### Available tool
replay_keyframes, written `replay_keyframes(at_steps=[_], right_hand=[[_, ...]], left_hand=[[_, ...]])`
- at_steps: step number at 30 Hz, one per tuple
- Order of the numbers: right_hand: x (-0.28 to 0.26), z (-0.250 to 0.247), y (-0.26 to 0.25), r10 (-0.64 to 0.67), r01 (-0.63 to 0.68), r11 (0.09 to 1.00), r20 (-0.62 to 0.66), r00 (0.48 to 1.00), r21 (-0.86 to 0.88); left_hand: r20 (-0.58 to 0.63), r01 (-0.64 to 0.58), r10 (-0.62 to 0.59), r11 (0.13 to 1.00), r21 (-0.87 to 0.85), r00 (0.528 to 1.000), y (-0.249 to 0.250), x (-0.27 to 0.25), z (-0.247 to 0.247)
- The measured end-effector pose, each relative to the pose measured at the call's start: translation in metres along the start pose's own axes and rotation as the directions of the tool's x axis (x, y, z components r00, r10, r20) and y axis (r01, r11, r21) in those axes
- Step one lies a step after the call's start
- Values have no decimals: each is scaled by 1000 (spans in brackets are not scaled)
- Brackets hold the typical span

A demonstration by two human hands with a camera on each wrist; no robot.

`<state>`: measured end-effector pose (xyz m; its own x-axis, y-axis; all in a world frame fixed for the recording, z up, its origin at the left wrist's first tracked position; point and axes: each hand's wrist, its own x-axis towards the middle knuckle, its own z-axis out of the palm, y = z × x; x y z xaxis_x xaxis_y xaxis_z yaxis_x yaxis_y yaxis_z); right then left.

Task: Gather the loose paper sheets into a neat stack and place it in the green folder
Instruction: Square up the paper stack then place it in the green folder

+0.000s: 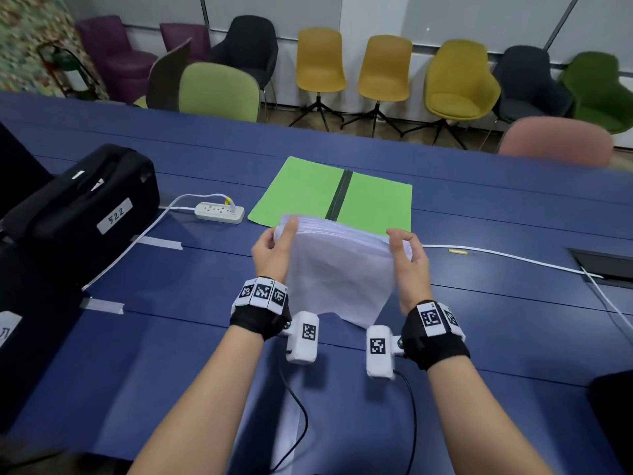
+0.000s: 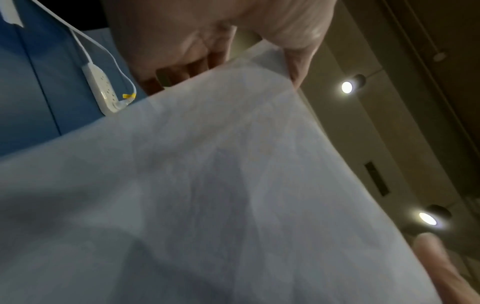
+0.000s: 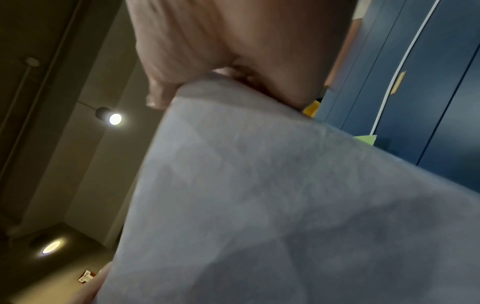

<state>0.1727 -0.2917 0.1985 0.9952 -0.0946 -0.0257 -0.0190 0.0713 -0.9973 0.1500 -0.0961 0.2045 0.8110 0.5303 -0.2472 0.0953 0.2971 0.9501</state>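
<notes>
Judging from how things lie, the gathering is done and the placing is not. Both hands hold the paper stack (image 1: 337,269) up off the blue tabletop (image 1: 171,354), its lower end hanging free toward the person. The left hand (image 1: 274,250) grasps the upper left corner, thumb on the near face and fingers curled behind; the right hand (image 1: 409,258) grasps the upper right corner the same way — each grip is closed on the paper, which both wrist views bear out. No loose sheets show elsewhere on the tabletop in the head view, so the collecting seems complete. The top edge looks fanned, the sheets slightly stepped, so squaring may still be wanted.

The green folder (image 1: 376,204) lies open and flat just beyond the hands, both leaves bare, its dark spine running away from the person. What is left — as I read it — is to carry the stack forward and lay it on one leaf. A white power strip (image 1: 219,212) sits left of the folder.
</notes>
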Motion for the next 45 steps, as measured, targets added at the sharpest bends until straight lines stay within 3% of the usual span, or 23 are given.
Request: replay_keyframes(at_steps=[4,7,14,21,25,29,36,45], right_hand=[[-4,-8,1,25,-22,999,84,996,-30],[-5,-11,-1,-18,18,1000,144,989,2],[0,-6,-5,-88,87,996,-54,995,-30],[4,0,-5,-39,47,997,-126,991,63],[2,6,-6,-158,160,987,-185,970,-4],[1,2,-2,-207,205,978,-160,965,-27],[4,-8,-4,-183,187,982,-106,978,34],[2,-7,-3,-199,196,979,-66,978,-58]], left_hand=[[41,46,-48,998,34,998,-4,6,0],[51,14,-16,999,43,999,-3,6,2],[22,14,-15,999,42,1000,-7,5,6],[21,-1,0,999,33,1000,-12,2,7],[-38,-21,23,998,52,999,-11,0,7],[-33,-32,34,998,56,999,-5,-2,9],[-12,-7,8,997,78,1000,-13,0,12],[-15,-61,63,992,109,998,1,-13,13]])
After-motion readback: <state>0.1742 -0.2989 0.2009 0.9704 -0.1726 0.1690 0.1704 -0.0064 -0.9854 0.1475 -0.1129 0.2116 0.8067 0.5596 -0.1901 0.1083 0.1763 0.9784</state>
